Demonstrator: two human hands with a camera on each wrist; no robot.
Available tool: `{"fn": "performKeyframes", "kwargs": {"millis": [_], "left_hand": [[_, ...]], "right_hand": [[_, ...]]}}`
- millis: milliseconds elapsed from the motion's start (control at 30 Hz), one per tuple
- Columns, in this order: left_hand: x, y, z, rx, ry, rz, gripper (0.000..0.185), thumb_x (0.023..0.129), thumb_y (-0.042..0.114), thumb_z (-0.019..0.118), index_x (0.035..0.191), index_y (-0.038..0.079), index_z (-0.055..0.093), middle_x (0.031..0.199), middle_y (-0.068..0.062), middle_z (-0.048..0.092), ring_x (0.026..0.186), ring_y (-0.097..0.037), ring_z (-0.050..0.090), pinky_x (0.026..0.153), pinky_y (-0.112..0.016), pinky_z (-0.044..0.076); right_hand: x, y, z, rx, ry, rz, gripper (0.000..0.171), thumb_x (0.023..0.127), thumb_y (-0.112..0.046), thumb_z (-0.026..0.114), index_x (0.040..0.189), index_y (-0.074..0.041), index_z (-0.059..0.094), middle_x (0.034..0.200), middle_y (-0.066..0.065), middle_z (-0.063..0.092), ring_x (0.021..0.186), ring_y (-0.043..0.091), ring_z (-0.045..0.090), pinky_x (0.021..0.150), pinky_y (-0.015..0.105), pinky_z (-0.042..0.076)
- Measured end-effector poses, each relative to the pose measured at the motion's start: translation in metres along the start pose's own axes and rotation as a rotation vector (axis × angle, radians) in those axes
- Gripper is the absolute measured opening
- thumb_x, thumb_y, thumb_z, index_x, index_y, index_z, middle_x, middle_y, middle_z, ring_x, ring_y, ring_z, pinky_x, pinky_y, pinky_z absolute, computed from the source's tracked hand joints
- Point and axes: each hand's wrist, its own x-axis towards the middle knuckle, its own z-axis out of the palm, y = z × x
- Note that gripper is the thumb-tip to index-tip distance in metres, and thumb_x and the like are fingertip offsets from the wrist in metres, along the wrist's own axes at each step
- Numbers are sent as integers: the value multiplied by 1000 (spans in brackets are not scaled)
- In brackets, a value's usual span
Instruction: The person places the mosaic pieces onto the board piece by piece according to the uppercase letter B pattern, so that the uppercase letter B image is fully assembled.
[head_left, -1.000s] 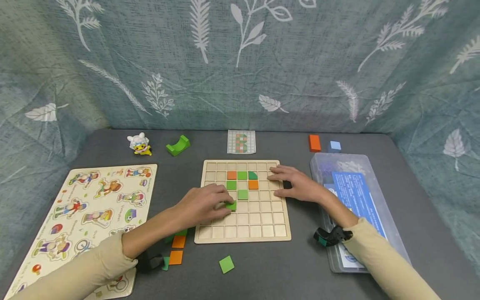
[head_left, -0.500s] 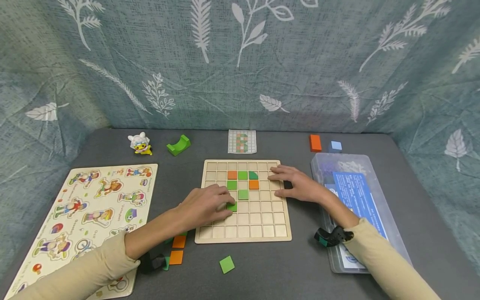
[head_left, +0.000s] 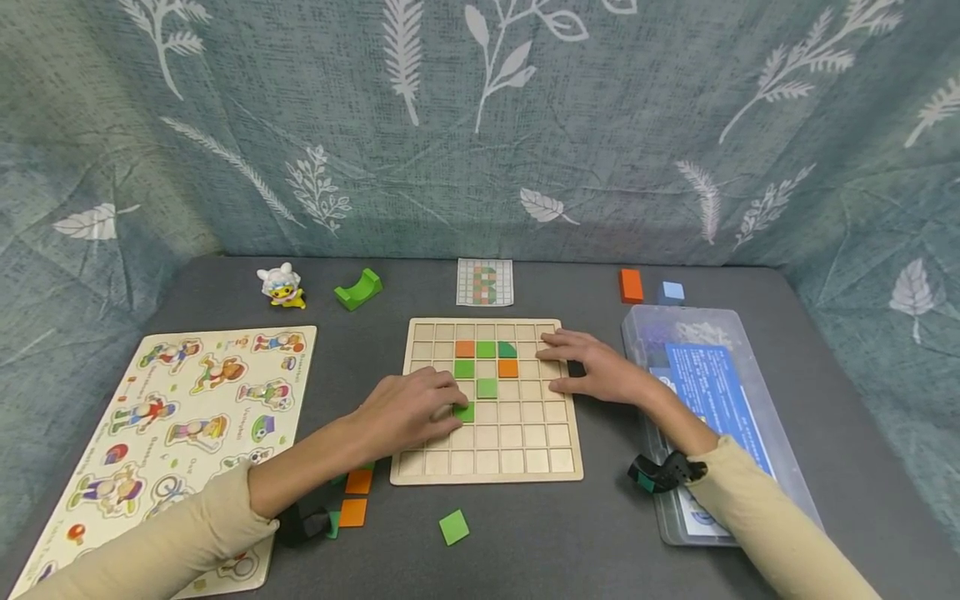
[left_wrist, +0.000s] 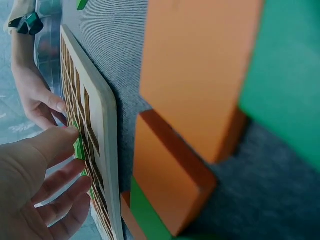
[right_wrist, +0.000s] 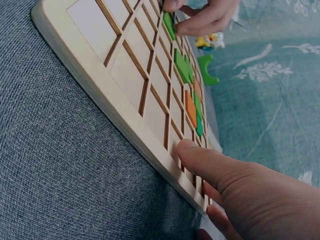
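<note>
Left hand [head_left: 408, 410] lay on the left part of the grid board [head_left: 487, 471], fingers curled, fingertips pinching a green tile [head_left: 464, 412] that sat in a cell of the fourth row from the far edge, just below and left of another green tile [head_left: 487, 388]. In the left wrist view the thumb and fingers [left_wrist: 60, 187] met at the green tile's edge on the board. Right hand [head_left: 596, 367] rested flat on the board's right edge, fingers straight and relaxed, holding nothing; the right wrist view showed a fingertip [right_wrist: 187, 146] pressing on the board's rim. Other tiles in the board: orange [head_left: 464, 349], green [head_left: 485, 350] and a green quarter-round [head_left: 506, 350] in one row, green [head_left: 463, 369] and orange [head_left: 507, 368] in the next. Loose on the tabletop [head_left: 570, 533]: a green square [head_left: 453, 527] near the board's front edge and orange tiles [head_left: 354, 498] by the left forearm. A pattern card [head_left: 484, 282] lay beyond the board, a picture puzzle [head_left: 172, 417] to the left and a clear box [head_left: 712, 400] to the right.
</note>
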Motion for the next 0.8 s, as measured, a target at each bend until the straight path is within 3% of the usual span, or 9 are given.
{"fn": "performKeyframes", "kwargs": {"millis": [200, 333, 533, 667, 800], "left_hand": [[-22, -8, -12, -13, -15, -75, 15, 86, 27, 72, 99, 21, 74, 96, 7, 67, 79, -6, 57, 50, -14, 36], [-51, -18, -26, -16, -39, -189, 15, 84, 28, 75, 98, 23, 74, 93, 9, 66, 74, -4, 51, 52, -16, 35], [-101, -24, -42, -32, -91, -313, 17, 82, 26, 77, 99, 27, 74, 96, 14, 65, 83, -6, 61, 62, -23, 47], [-124, -20, -42, -43, -85, -317, 18, 80, 25, 78, 97, 29, 73, 97, 17, 62, 86, -4, 62, 64, -23, 49], [-134, -14, -36, -44, -39, -283, 18, 78, 23, 80, 94, 28, 74, 94, 18, 60, 84, 0, 59, 65, -22, 49]], "right_hand": [[1, -2, 0, 7, -6, 2, 50, 89, -19, 69, 135, -3, 57, 152, 20, 38, 145, 43, 25, 114, 61, 24], [1, -3, 0, 14, -20, 15, 51, 89, -19, 69, 136, -4, 56, 153, 19, 37, 146, 42, 23, 115, 60, 23], [1, -4, 0, 14, -23, 19, 51, 89, -19, 70, 135, -4, 56, 153, 19, 37, 146, 42, 23, 115, 60, 23], [1, -4, 0, 2, -17, 12, 51, 89, -19, 70, 135, -4, 56, 153, 20, 38, 145, 43, 24, 114, 60, 24], [1, -4, 0, 1, -17, 14, 51, 89, -19, 70, 135, -3, 56, 153, 20, 38, 145, 43, 24, 114, 61, 24]]}}
